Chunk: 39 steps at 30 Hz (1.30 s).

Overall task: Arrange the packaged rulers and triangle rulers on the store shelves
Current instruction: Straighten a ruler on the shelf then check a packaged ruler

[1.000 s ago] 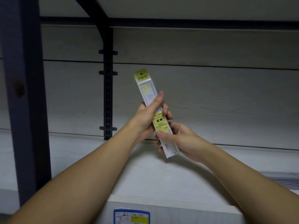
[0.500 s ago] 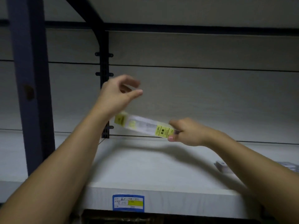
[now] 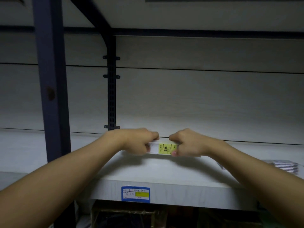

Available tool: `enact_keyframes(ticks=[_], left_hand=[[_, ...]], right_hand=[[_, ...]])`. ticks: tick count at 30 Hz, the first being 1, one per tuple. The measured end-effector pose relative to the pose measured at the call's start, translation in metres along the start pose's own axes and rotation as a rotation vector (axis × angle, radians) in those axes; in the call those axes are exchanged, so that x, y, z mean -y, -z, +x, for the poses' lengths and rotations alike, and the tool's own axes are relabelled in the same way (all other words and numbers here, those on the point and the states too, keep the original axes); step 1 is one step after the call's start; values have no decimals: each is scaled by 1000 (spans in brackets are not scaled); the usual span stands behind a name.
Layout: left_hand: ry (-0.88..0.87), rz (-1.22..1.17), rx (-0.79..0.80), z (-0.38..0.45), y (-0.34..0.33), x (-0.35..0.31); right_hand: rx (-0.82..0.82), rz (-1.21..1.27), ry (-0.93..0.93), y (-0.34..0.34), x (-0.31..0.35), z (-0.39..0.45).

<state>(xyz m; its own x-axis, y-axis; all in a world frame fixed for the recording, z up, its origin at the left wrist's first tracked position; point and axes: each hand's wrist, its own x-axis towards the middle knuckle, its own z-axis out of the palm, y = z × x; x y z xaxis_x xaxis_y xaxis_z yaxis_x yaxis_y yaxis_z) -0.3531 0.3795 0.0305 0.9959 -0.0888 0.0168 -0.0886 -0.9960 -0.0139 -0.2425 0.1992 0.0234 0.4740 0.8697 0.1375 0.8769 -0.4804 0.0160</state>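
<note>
A packaged ruler (image 3: 162,148), white with a yellow label, lies lengthwise just over the white shelf (image 3: 164,171), near its back. It looks like the front of a thin stack, but I cannot tell how many packs there are. My left hand (image 3: 137,142) grips its left end with fingers curled over the top. My right hand (image 3: 189,143) grips the right end, thumb on the label's front. Both ends of the pack are hidden by my hands.
A second pile of packaged items (image 3: 283,166) lies on the shelf at the far right. A blue and yellow price tag (image 3: 135,194) is stuck on the shelf's front edge. A dark upright post (image 3: 49,79) stands at left, and a slotted bracket rail (image 3: 111,89) runs up the back panel.
The ruler pack went from upright in both hands to lying level, held by the right hand alone, and now sits low by the shelf's back with my left hand gripping it again.
</note>
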Motion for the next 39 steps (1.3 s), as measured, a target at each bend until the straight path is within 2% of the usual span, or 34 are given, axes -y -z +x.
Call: enact_keyframes(ticks=[3, 7, 17, 23, 28, 33, 35, 39], left_hand=[[-5, 8, 57, -1, -22, -3], [-22, 3, -13, -2, -28, -4], [20, -76, -30, -10, -6, -2], [34, -29, 33, -7, -29, -2], [57, -61, 54, -6, -27, 0], [151, -57, 203, -6, -2, -3], [184, -76, 230, -5, 12, -2], [232, -237, 319, -5, 28, 1]], right_hand=[[99, -29, -14, -22, 4, -5], [80, 105, -48, -24, 1, -9], [33, -27, 22, -2, 6, -8], [38, -106, 65, -35, 8, -13], [90, -36, 81, -27, 2, -8], [85, 42, 65, -19, 9, -7], [112, 154, 24, -7, 11, -5], [268, 431, -92, 9, 9, -2]])
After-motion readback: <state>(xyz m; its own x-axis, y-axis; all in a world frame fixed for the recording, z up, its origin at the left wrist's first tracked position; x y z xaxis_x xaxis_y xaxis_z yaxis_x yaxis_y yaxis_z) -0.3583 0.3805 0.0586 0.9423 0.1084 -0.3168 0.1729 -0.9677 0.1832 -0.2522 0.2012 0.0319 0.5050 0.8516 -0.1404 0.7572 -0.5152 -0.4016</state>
